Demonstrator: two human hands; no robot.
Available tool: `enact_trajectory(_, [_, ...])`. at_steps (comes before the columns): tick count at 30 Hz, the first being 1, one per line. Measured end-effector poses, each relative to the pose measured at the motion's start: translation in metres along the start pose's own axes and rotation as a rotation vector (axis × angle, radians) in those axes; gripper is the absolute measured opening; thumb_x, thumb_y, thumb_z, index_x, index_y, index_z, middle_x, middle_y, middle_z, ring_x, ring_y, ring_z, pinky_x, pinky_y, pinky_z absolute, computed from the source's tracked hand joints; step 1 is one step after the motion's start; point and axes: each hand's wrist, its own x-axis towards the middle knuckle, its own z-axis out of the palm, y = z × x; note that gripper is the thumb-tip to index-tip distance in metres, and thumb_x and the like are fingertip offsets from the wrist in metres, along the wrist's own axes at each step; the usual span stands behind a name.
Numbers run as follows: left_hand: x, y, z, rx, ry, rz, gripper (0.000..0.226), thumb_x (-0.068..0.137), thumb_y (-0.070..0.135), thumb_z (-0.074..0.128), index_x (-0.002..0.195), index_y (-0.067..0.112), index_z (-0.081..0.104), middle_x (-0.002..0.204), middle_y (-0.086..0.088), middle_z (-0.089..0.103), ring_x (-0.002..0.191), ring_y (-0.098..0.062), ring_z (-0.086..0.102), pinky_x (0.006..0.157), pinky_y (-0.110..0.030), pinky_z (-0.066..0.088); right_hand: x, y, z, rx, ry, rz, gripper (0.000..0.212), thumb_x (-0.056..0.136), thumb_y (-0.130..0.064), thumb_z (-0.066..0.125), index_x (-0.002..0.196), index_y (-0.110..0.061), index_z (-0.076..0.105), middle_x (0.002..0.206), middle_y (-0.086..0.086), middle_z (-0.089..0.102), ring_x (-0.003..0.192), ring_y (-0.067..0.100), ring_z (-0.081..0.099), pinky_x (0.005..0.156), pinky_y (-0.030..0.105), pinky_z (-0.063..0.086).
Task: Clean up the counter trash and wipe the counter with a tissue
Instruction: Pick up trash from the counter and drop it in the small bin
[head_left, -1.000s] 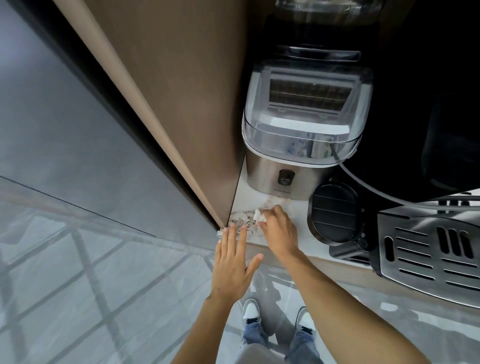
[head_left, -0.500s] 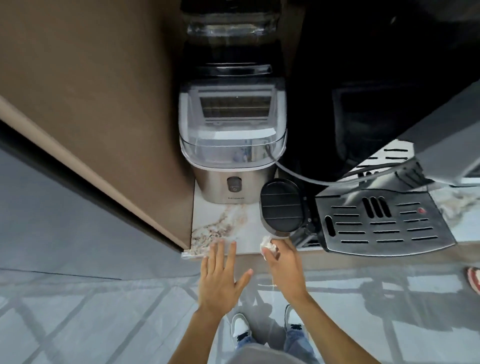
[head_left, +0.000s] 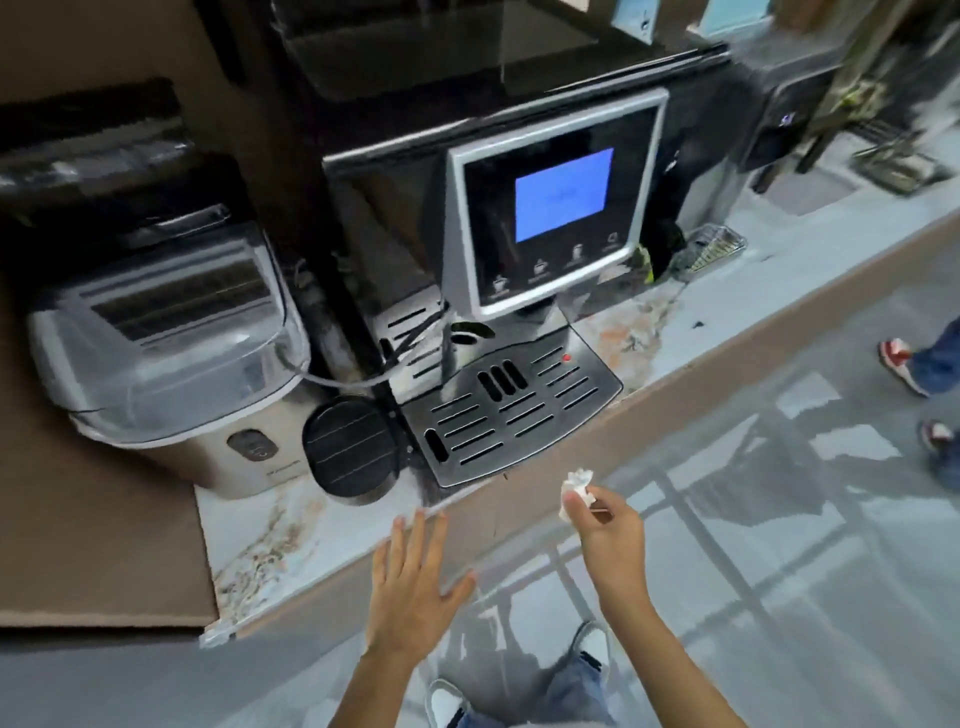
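My right hand (head_left: 605, 525) pinches a crumpled white tissue (head_left: 576, 490) in front of the counter edge, just off the marble counter (head_left: 291, 525), below the coffee machine's drip tray (head_left: 511, 405). A thin stick-like bit shows between its fingers. My left hand (head_left: 413, 587) is flat with fingers spread, palm down, its fingertips at the counter's front edge. It holds nothing. A small dark speck (head_left: 697, 325) lies on the counter to the right of the coffee machine.
An ice maker (head_left: 166, 358) stands at the counter's left end beside a brown wall panel (head_left: 88, 545). A black round lid (head_left: 353, 447) sits between it and the coffee machine (head_left: 524, 218). A wire rack (head_left: 711, 248) lies further right. Another person's shoes (head_left: 904, 364) are at the right.
My right hand has lifted the tissue off the counter's left end and drawn back to the right, past the counter edge. The view has swung right, showing the coffee machine.
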Motion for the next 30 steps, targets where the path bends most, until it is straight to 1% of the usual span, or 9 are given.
enact_trajectory(2, [0.002, 0.012, -0.001, -0.002, -0.006, -0.007, 0.091, 0.083, 0.082, 0.015, 0.156, 0.027, 0.020, 0.165, -0.013, 0.012, 0.153, -0.032, 0.007, 0.120, -0.046, 0.006, 0.008, -0.002, -0.018, 0.013, 0.028, 0.008, 0.019, 0.090, -0.027, 0.068, 0.092, -0.008, 0.073, 0.074, 0.002, 0.070, 0.068, 0.015, 0.062, 0.062, 0.024, 0.046])
enact_trajectory(5, [0.002, 0.026, -0.002, -0.001, 0.023, -0.052, 0.092, 0.084, 0.080, 0.017, 0.149, 0.021, 0.043, 0.157, -0.020, 0.037, 0.145, -0.035, 0.034, 0.114, -0.048, 0.026, 0.021, -0.004, -0.044, 0.042, 0.067, 0.004, 0.017, 0.089, -0.033, 0.068, 0.087, -0.017, 0.074, 0.075, 0.002, 0.071, 0.066, 0.009, 0.061, 0.062, 0.024, 0.046])
enact_trajectory(7, [0.005, 0.037, 0.001, 0.027, 0.017, -0.041, 0.089, 0.085, 0.078, 0.020, 0.148, 0.021, 0.043, 0.152, -0.015, 0.045, 0.142, -0.034, 0.038, 0.113, -0.048, 0.030, 0.032, -0.004, -0.063, 0.070, 0.090, 0.007, 0.017, 0.088, -0.035, 0.068, 0.087, -0.020, 0.074, 0.073, 0.000, 0.071, 0.062, 0.003, 0.059, 0.061, 0.023, 0.046])
enact_trajectory(11, [0.027, 0.063, 0.006, 0.042, -0.005, -0.031, 0.083, 0.085, 0.075, 0.031, 0.148, 0.023, 0.040, 0.150, -0.012, 0.048, 0.141, -0.032, 0.039, 0.111, -0.047, 0.028, 0.060, -0.005, -0.099, 0.097, 0.093, 0.020, 0.024, 0.088, -0.036, 0.068, 0.099, -0.015, 0.073, 0.082, 0.006, 0.072, 0.075, 0.016, 0.064, 0.065, 0.024, 0.047])
enact_trajectory(18, [0.084, 0.130, 0.022, 0.051, 0.006, 0.039, 0.086, 0.082, 0.073, 0.042, 0.152, 0.024, 0.031, 0.155, -0.013, 0.040, 0.141, -0.033, 0.040, 0.109, -0.050, 0.033, 0.118, -0.012, -0.165, 0.129, 0.090, 0.007, 0.021, 0.088, -0.036, 0.068, 0.097, -0.018, 0.074, 0.078, 0.003, 0.071, 0.073, 0.014, 0.062, 0.069, 0.029, 0.050])
enact_trajectory(22, [0.117, 0.181, 0.013, 0.126, 0.006, 0.094, 0.087, 0.086, 0.077, 0.027, 0.151, 0.020, 0.035, 0.158, -0.013, 0.035, 0.144, -0.031, 0.035, 0.119, -0.040, 0.009, 0.145, -0.022, -0.200, 0.154, 0.091, -0.036, 0.013, 0.089, -0.036, 0.066, 0.086, -0.026, 0.073, 0.063, -0.012, 0.064, 0.059, 0.000, 0.056, 0.063, 0.023, 0.047])
enact_trajectory(24, [0.132, 0.206, 0.009, 0.160, 0.002, 0.121, 0.089, 0.087, 0.078, 0.020, 0.151, 0.018, 0.035, 0.158, -0.014, 0.034, 0.144, -0.031, 0.037, 0.118, -0.042, 0.015, 0.158, -0.027, -0.214, 0.166, 0.098, -0.051, 0.013, 0.089, -0.037, 0.065, 0.086, -0.027, 0.073, 0.064, -0.013, 0.064, 0.059, -0.001, 0.055, 0.062, 0.020, 0.046])
enact_trajectory(26, [0.148, 0.231, 0.005, 0.165, 0.010, 0.145, 0.090, 0.087, 0.079, 0.017, 0.154, 0.021, 0.028, 0.160, -0.013, 0.026, 0.148, -0.028, 0.027, 0.118, -0.044, 0.021, 0.172, -0.030, -0.227, 0.189, 0.121, -0.056, 0.013, 0.089, -0.037, 0.065, 0.087, -0.027, 0.073, 0.065, -0.013, 0.064, 0.060, -0.001, 0.055, 0.062, 0.020, 0.045])
enact_trajectory(30, [0.180, 0.277, 0.004, 0.159, 0.026, 0.213, 0.093, 0.083, 0.083, 0.009, 0.156, 0.026, 0.009, 0.165, -0.010, 0.006, 0.152, -0.025, 0.008, 0.120, -0.037, 0.000, 0.198, -0.034, -0.251, 0.215, 0.179, -0.048, 0.014, 0.087, -0.037, 0.067, 0.089, -0.025, 0.074, 0.068, -0.012, 0.067, 0.062, -0.001, 0.058, 0.064, 0.022, 0.045])
